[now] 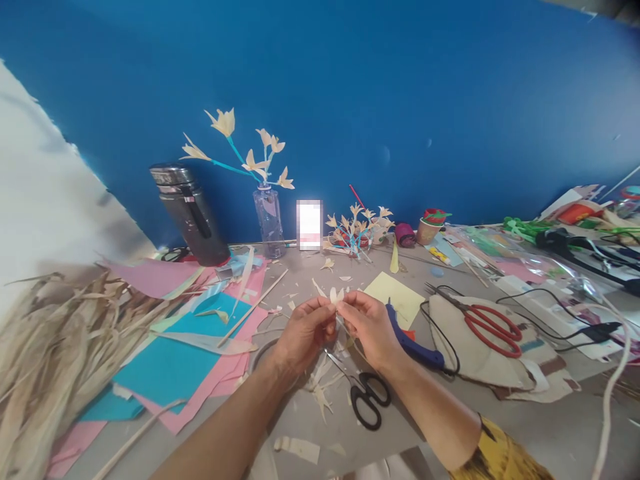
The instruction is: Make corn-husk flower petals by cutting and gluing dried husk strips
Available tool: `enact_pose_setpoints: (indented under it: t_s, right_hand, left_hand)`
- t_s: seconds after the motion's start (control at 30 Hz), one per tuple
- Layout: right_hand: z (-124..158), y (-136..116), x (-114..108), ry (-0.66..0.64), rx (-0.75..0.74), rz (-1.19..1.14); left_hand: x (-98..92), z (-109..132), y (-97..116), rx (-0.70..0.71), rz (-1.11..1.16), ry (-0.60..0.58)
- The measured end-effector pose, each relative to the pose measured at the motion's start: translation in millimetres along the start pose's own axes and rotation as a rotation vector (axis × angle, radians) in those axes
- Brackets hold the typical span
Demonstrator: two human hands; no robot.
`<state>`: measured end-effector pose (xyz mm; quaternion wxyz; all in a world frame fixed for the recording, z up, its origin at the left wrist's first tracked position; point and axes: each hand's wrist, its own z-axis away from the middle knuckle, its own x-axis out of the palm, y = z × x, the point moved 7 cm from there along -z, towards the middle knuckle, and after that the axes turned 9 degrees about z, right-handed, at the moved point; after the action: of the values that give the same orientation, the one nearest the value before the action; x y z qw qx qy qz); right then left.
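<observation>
Both my hands meet over the middle of the table, fingertips together around a small cream husk flower [336, 293] whose pale petals point up. My left hand [310, 331] pinches it from the left, and my right hand [369, 325] pinches it from the right. Just below them lie black-handled scissors [369, 398], blades toward my hands, among cream husk scraps [320, 397]. Right of my right hand rests a blue glue gun [413, 345], beside a yellow paper square [395, 298]. The flower's base is hidden by my fingers.
Left are dry husks [55, 360], blue paper [170, 367] and a dark thermos [193, 217]. A clear bottle [269, 223] holds husk flowers [223, 123]; more small flowers [357, 227] stand behind my hands. Right are red-handled scissors [493, 330], a cloth [460, 363] and a power strip [560, 313] with cables.
</observation>
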<state>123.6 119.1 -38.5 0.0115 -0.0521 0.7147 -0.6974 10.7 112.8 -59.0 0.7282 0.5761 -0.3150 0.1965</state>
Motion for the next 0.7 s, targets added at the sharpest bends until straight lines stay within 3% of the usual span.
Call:
enact_pose_setpoints:
  t_s: [0.47,0.57,0.7]
  right_hand:
    - [2.4,-7.0,6.2,-0.037,-0.003,0.046]
    - [2.6,-8.0,4.6,-0.092,0.003,0.201]
    - [23.1,-18.9,-1.9,-0.249,-0.094,0.634]
  left_hand:
    - [-1.7,0.2,2.4,0.003,0.123,0.032]
    - [-4.1,-0.3,4.7,0.001,0.114,0.039]
    - [-10.6,-0.4,12.8,0.016,0.099,0.117]
